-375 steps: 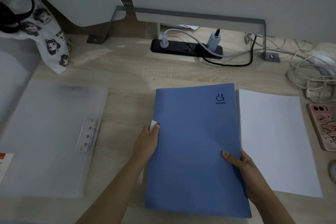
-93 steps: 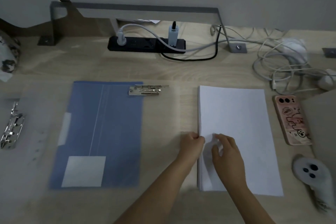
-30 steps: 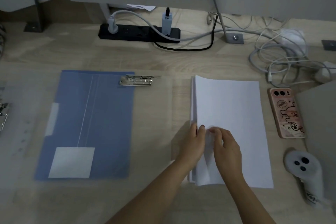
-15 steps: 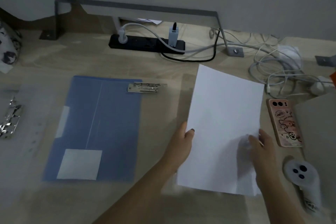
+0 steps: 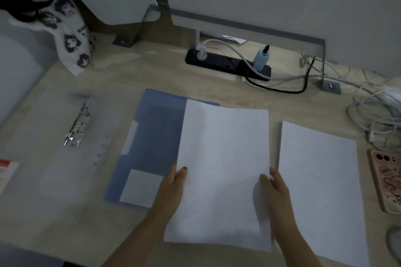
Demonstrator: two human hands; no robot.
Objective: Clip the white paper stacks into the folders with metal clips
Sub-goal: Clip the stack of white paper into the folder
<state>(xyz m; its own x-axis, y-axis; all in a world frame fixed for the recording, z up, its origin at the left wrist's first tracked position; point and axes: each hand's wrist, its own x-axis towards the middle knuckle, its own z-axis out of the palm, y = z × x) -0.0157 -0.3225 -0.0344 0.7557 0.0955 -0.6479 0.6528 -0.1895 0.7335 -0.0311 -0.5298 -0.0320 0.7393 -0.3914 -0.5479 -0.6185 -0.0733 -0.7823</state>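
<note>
I hold a thin white paper stack (image 5: 223, 167) lifted above the desk, its left part over the open blue folder (image 5: 152, 136). My left hand (image 5: 172, 188) grips its left edge with the thumb on top. My right hand (image 5: 274, 191) grips its right edge the same way. The held paper hides the blue folder's metal clip. The remaining white paper pile (image 5: 319, 188) lies flat to the right. At the left lies an open translucent folder (image 5: 54, 171) with its metal clip (image 5: 78, 127) showing.
A black power strip (image 5: 227, 64) with plugs sits at the back, and tangled white cables (image 5: 375, 112) lie at the right. A phone in a pink case (image 5: 388, 178) lies right of the paper pile. A printed cloth bag (image 5: 65, 28) hangs at the back left.
I have lifted a sheaf off the right pile and carried it left, so that it now hangs partly over the blue folder. The view has swung left.
</note>
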